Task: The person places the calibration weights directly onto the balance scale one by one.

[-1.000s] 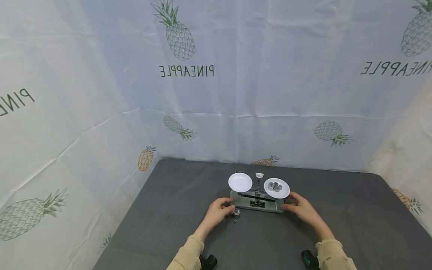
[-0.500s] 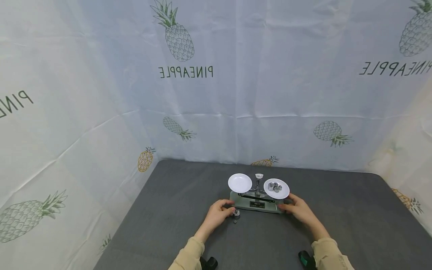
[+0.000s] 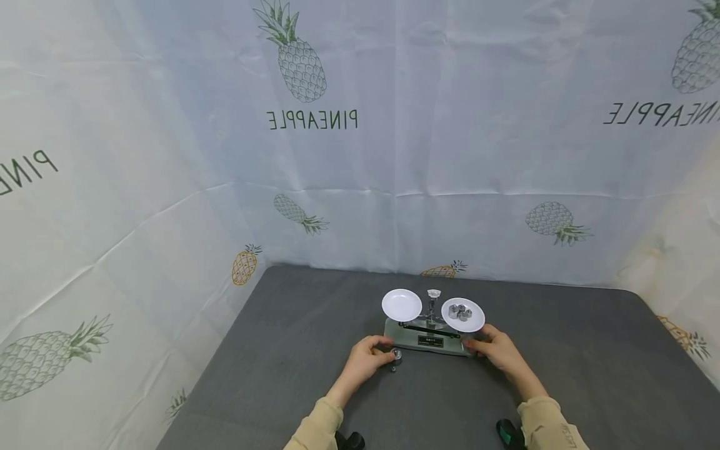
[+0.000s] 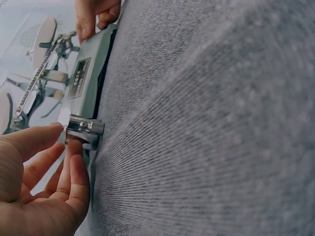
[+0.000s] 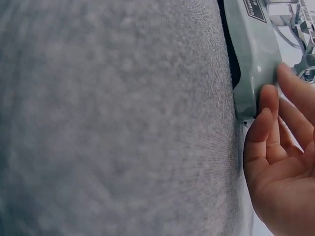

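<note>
A small balance scale (image 3: 409,341) with a green base and two white pans stands near the middle of the table. Several metal weights (image 3: 460,312) lie in its right pan. My left hand (image 3: 360,365) is at the base's front left corner, fingers bent. Its thumb tip is right at the top of a metal weight (image 4: 76,136) standing before that corner, overlapping it; I cannot tell whether the hand holds it. A tiny weight (image 3: 393,369) stands just nearer. My right hand (image 5: 290,162) grips the base's right end between thumb and fingers.
A dark grey cloth (image 3: 292,312) covers the table. Behind it hangs a pale sheet (image 3: 360,162) printed with pineapples. The left pan (image 3: 402,305) bears nothing. Dark straps (image 3: 509,433) show at both wrists.
My left thumb has shifted from the base's front edge toward the weight. My right hand has slid slightly left along the base's right end. The scale looks unmoved.
</note>
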Tool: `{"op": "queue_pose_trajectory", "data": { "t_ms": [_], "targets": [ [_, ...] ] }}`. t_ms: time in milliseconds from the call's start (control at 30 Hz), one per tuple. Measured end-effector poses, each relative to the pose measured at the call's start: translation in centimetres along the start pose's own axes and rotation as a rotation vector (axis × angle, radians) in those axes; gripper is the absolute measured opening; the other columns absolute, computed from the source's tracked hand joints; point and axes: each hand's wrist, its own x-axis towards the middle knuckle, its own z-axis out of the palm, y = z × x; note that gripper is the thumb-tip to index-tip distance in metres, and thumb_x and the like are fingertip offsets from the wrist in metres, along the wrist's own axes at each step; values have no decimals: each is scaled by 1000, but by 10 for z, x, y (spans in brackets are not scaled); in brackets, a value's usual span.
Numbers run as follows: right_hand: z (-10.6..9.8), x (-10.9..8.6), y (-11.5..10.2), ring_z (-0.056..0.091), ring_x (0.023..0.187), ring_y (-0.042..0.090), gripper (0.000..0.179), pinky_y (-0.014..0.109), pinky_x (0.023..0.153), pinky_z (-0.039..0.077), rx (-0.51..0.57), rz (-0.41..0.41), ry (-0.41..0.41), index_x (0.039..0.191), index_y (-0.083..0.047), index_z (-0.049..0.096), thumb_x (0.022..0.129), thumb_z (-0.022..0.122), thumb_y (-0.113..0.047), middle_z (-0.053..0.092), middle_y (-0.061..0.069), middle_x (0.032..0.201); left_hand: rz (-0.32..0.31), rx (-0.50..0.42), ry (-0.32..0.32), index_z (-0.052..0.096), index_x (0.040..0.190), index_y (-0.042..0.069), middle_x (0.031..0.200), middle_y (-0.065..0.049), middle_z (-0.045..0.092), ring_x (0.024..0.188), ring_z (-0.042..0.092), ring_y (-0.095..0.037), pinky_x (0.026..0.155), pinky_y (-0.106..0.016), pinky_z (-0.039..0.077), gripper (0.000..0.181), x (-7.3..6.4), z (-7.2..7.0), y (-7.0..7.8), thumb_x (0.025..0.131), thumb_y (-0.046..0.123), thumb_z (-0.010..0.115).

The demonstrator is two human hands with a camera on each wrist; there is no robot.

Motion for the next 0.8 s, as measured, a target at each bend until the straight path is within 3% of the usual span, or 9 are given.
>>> {"op": "queue_pose_trajectory", "data": {
  "t_ms": [267, 500, 800],
  "targets": [
    [-1, 2, 0, 52, 63, 10, 40, 25, 58, 42, -2, 10, 7, 110, 3, 58, 80, 72, -20, 65, -1, 71, 6, -40, -12, 68, 101, -1, 88, -14, 64, 61, 51, 1, 53, -17, 40, 28, -1, 3, 1, 74, 7, 74],
    [1, 2, 1, 54, 68, 10, 45, 26, 62, 45, -14, 18, 22, 116, 3, 57, 81, 72, -21, 68, 3, 78, -5, -24, -14, 69, 95, -1, 81, -15, 68, 58, 51, -4, 51, -18, 39, 25, 2, 3, 1, 72, 6, 76],
    [3, 2, 3, 54, 69, 11, 42, 26, 62, 45, -29, 32, 49, 110, 3, 60, 78, 74, -22, 66, 3, 78, 9, 11, -35, 69, 93, 1, 77, -13, 68, 56, 51, -1, 51, -18, 40, 25, 3, 1, -1, 70, 8, 77]
  ]
}}
